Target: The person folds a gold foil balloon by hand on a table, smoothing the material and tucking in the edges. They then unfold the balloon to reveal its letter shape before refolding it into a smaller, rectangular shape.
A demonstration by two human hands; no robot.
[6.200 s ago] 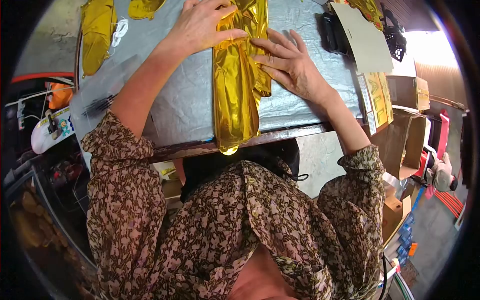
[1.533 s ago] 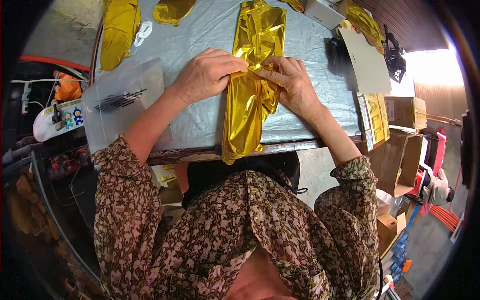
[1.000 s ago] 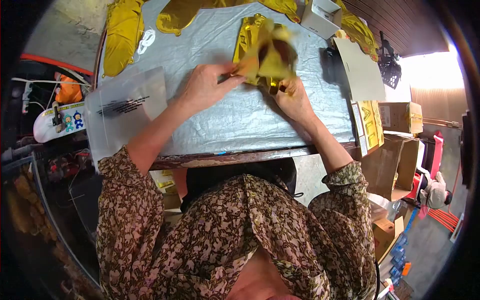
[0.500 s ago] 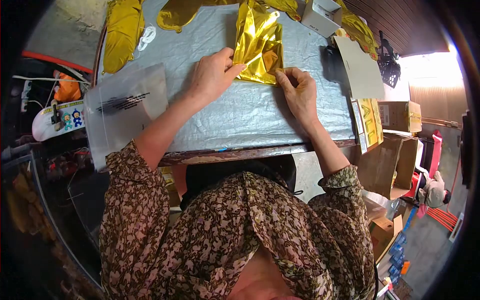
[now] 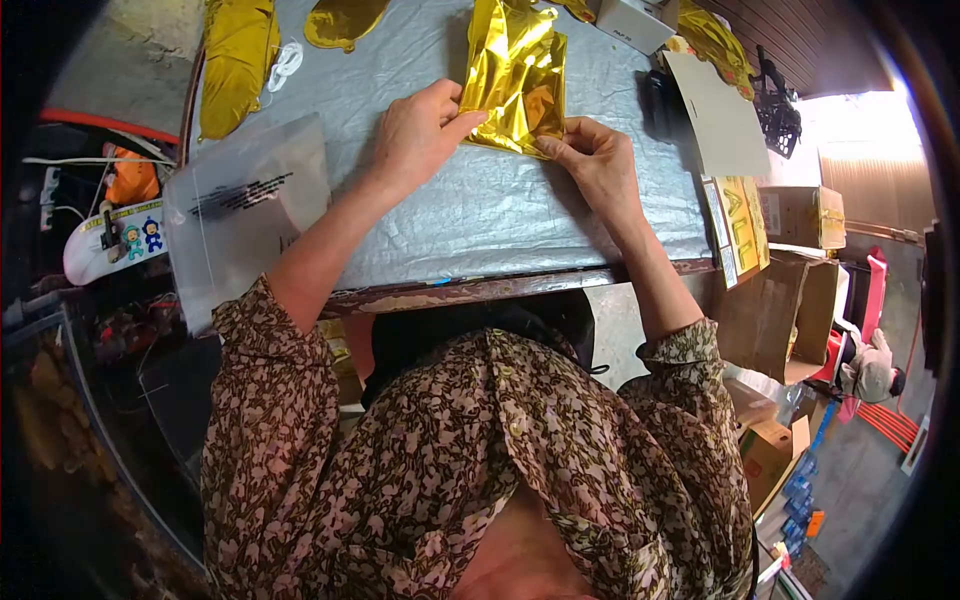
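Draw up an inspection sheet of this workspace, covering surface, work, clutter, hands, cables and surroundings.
Surface: table under a wrinkled silvery cover; its front edge looks worn.
Work: gold foil piece, creased and shiny, lying on the cover.
Clutter: clear plastic bag and another gold piece at left; grey card at right.
Hands: left hand touches the foil's near left corner, grip unclear; right hand pinches the near right corner.
Cables: white coil on the table, string or cable unclear; pale strand beyond the table's left side.
Surroundings: open cardboard box at right; white board with cartoon figures at left.
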